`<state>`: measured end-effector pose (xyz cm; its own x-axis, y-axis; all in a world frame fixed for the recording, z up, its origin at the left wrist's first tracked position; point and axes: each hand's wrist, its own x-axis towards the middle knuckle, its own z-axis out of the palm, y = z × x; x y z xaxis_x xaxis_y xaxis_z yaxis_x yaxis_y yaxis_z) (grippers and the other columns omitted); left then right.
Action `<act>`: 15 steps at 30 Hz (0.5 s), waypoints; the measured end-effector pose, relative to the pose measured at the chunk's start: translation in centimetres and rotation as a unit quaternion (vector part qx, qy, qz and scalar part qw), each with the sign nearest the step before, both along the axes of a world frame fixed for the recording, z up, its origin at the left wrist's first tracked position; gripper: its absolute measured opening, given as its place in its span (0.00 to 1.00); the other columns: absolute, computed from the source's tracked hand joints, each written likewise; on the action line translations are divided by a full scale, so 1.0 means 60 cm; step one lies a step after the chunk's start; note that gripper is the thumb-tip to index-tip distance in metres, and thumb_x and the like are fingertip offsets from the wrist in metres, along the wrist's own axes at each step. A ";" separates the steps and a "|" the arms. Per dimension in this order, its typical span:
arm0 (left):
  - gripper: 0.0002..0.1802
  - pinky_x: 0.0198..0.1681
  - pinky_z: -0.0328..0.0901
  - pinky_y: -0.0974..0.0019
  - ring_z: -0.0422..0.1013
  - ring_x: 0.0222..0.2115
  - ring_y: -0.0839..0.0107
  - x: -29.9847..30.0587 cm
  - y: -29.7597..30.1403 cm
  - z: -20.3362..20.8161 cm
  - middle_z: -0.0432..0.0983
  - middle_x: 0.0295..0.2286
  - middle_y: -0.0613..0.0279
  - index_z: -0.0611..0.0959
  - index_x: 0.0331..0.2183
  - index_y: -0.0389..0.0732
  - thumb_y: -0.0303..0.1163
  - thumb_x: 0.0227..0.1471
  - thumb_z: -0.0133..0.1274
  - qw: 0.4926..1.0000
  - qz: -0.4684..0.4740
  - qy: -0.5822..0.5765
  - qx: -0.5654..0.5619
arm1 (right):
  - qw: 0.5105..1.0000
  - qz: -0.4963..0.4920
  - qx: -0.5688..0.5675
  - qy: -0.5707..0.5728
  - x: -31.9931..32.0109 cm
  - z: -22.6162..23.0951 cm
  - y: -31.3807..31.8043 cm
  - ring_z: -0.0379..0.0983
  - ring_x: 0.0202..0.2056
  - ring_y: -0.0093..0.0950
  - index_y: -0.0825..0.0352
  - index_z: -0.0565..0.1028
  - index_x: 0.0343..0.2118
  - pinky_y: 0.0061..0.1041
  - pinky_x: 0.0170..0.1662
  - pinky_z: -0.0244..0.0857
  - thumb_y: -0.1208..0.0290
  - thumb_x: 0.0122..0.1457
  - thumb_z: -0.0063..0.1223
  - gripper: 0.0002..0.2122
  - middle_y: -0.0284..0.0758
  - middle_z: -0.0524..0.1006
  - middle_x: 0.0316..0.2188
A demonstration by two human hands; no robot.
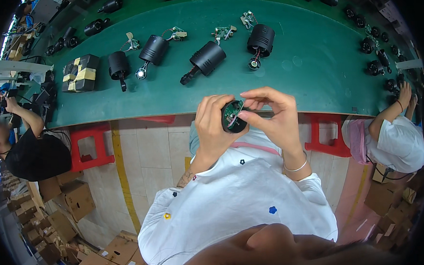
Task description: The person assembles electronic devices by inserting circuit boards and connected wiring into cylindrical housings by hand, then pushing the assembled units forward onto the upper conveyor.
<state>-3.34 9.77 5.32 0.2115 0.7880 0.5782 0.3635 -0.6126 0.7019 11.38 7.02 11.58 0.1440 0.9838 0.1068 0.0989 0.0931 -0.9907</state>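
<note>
My left hand (208, 125) is wrapped round a black cylindrical housing (237, 128), held in front of me at the table's near edge. Its open end faces up and shows a green circuit board (230, 113) with light-coloured wires. My right hand (278, 113) pinches the board's edge between thumb and fingers at the housing's mouth. How deep the board sits inside cannot be made out. Farther off on the table lie similar black housings, one (208, 58) straight ahead and another (260, 38) to its right, with small circuit boards (224, 32) wired to them.
The green table (171, 98) spans the view, with a black block with yellow tape (80, 73) at left. More housings lie along its far side and right end. Co-workers sit at left (36, 153) and right (397, 140). Red stools (90, 147) and cardboard boxes (77, 199) stand nearby.
</note>
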 end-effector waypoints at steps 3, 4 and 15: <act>0.35 0.39 0.66 0.64 0.71 0.33 0.64 0.002 0.000 0.001 0.76 0.35 0.61 0.78 0.41 0.39 0.26 0.22 0.68 1.000 0.006 0.010 0.013 | 1.000 0.002 -0.005 0.005 -0.001 -0.001 0.000 0.72 0.27 0.19 0.69 0.81 0.33 0.16 0.33 0.68 0.83 0.41 0.65 0.12 0.32 0.80 0.27; 0.36 0.39 0.66 0.63 0.71 0.33 0.63 0.003 0.000 0.002 0.76 0.35 0.61 0.78 0.41 0.39 0.25 0.21 0.68 1.000 0.009 0.020 0.017 | 1.000 0.000 0.003 -0.007 -0.001 -0.002 0.000 0.71 0.25 0.18 0.69 0.81 0.31 0.16 0.32 0.68 0.83 0.41 0.65 0.11 0.32 0.80 0.25; 0.35 0.40 0.64 0.62 0.68 0.35 0.62 0.000 0.004 0.000 0.73 0.37 0.60 0.78 0.40 0.40 0.28 0.20 0.70 0.997 0.015 0.048 0.054 | 0.995 -0.002 0.038 -0.095 -0.003 0.005 0.000 0.71 0.21 0.18 0.70 0.81 0.26 0.13 0.26 0.67 0.85 0.39 0.63 0.08 0.33 0.81 0.24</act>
<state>-3.34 10.01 5.29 0.2471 0.7295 0.6378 0.4454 -0.6701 0.5938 11.20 6.99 11.87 0.1187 0.9710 0.2074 0.2844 0.1669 -0.9441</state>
